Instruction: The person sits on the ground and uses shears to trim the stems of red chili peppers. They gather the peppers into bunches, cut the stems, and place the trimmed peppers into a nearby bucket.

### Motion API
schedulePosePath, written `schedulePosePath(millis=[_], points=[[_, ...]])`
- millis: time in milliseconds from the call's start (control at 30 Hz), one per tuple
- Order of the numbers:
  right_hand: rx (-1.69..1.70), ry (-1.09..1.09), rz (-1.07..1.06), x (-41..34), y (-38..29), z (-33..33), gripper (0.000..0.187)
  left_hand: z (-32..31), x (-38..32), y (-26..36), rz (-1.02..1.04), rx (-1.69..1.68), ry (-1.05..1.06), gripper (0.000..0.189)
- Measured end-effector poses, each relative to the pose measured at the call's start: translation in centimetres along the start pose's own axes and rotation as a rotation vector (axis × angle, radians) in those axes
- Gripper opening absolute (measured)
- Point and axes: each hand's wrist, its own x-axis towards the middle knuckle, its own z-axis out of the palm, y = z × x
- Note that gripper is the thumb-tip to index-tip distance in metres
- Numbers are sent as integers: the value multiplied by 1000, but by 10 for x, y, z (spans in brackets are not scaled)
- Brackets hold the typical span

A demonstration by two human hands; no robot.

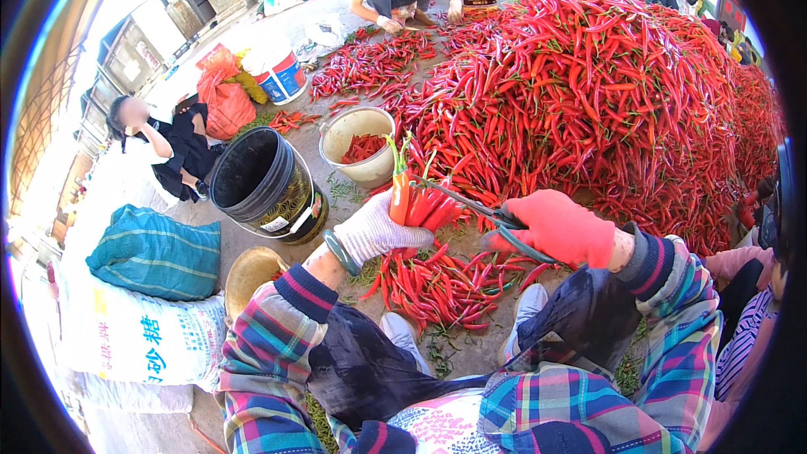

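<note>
My left hand (382, 230), in a white knitted glove, grips a bunch of red chili peppers (429, 207) with their green stems pointing up. A pair of scissors (470, 205) is in my right hand (561, 227), which wears a red glove. The blades reach left to the stems at the top of the bunch; whether they touch a stem I cannot tell. Below both hands, a small pile of red chilies (447, 287) lies on the floor between my shoes. Cut green stems (439, 353) are scattered near it.
A huge chili heap (580, 94) rises ahead and right. Left of my hands stand a cream bucket (358, 139) with chilies inside, a black bucket (271, 186) and a tan bucket (249, 280). Full sacks (157, 252) lie farther left. People crouch or sit ahead, at left and at right.
</note>
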Motion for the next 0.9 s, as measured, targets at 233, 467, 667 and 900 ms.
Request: schedulePosePath(millis=[233,467,667,900], points=[[166,52,-18,-6,5,-5,54,0,1,-3,16,320,238,75],[223,-78,79,6,-6,4,63,3,8,3,-171,936,429,55],[209,-46,60,20,-8,10,61,8,14,1,-189,968,405,47],[366,-92,65,29,-3,10,47,3,8,-2,-230,988,359,46]])
